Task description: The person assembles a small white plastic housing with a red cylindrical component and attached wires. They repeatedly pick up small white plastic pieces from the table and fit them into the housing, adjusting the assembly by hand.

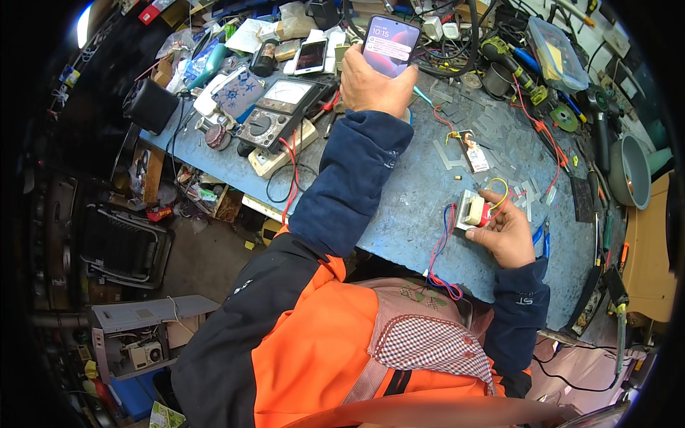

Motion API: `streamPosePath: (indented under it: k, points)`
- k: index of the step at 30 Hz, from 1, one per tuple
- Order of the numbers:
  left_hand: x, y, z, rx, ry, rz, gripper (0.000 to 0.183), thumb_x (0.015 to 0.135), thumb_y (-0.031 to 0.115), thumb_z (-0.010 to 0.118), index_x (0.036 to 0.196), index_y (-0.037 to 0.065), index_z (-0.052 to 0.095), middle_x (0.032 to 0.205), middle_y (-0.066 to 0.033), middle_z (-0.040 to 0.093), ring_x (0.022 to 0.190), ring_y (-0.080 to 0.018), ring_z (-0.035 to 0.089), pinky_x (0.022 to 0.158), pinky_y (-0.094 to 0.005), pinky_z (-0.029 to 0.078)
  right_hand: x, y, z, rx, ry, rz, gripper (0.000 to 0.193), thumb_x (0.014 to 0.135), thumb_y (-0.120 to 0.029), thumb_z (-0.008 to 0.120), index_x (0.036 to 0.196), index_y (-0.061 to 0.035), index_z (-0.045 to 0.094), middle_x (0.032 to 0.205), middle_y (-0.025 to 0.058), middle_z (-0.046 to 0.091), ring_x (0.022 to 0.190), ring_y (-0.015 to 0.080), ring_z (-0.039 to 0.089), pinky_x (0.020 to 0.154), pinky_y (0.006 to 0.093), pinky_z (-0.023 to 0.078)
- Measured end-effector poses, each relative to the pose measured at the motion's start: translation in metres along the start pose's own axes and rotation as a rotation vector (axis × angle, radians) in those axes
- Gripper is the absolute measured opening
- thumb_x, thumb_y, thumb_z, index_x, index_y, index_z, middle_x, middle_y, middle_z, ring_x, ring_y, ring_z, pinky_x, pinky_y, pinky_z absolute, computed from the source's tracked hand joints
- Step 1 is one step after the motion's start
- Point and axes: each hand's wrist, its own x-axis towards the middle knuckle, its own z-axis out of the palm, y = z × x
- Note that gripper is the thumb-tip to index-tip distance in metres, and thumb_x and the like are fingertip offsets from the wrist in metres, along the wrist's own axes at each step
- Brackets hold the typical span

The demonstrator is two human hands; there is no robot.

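At the far side of the bench my left hand [372,87] is closed round a smartphone [386,60], held upright with its screen lit. Nearer to me, my right hand [510,232] pinches a small transformer [469,211] between thumb and fingers. It has a metal core and a yellow and red winding. A yellow wire [502,184] loops above it, and red and blue wires [437,258] hang from it over the bench's front edge. Just beyond the transformer lies a small white part [473,153] with a red wire attached.
An analog multimeter [272,118] with red leads sits left of my left arm, by a white power strip [282,153]. Thin metal strips [499,118] are scattered over the blue bench top [421,203]. A grey bowl [629,171], a plastic box [556,53] and tools crowd the right side.
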Motion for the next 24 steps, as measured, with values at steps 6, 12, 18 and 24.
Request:
streamPosePath:
  k: [6,12,18,24]
  points:
    - [0.0006,-0.0009,0.0002,-0.007,-0.005,0.002,0.087,0.070,0.036,0.097,0.134,0.000,0.051,0.125,-0.0205,0.065,0.115,-0.0370,0.067,0.098,-0.0465,0.055,0.0000,-0.0012,0.0004,-0.013,-0.002,0.004,0.085,0.080,0.021,0.079,0.156,0.0072,0.046,0.126,0.0163,0.074,0.108,0.0204,0.076,0.092,0.0318,0.063]
    - [0.0004,0.0000,-0.0005,-0.002,-0.005,0.000,0.088,0.070,0.036,0.097,0.134,-0.001,0.051,0.126,-0.0210,0.065,0.115,-0.0374,0.067,0.099,-0.0463,0.055,0.0000,-0.0003,-0.0020,-0.028,-0.016,0.002,0.083,0.081,0.020,0.079,0.156,0.0079,0.046,0.127,0.0170,0.074,0.109,0.0207,0.076,0.093,0.0325,0.062]
    - [-0.0002,0.0005,-0.0005,-0.002,-0.008,-0.009,0.087,0.069,0.037,0.097,0.133,-0.001,0.051,0.126,-0.0213,0.065,0.115,-0.0377,0.067,0.098,-0.0466,0.055,-0.0006,-0.0017,-0.0003,-0.017,-0.017,-0.011,0.081,0.083,0.018,0.080,0.155,0.0091,0.045,0.125,0.0180,0.074,0.109,0.0207,0.075,0.094,0.0330,0.062]
    - [0.0002,-0.0014,0.0008,0.005,-0.001,0.003,0.088,0.069,0.037,0.097,0.133,-0.001,0.051,0.125,-0.0213,0.065,0.115,-0.0380,0.067,0.098,-0.0469,0.055,-0.0011,-0.0026,0.0006,-0.002,-0.016,-0.007,0.081,0.082,0.018,0.080,0.155,0.0093,0.045,0.126,0.0182,0.074,0.109,0.0209,0.075,0.094,0.0333,0.062]
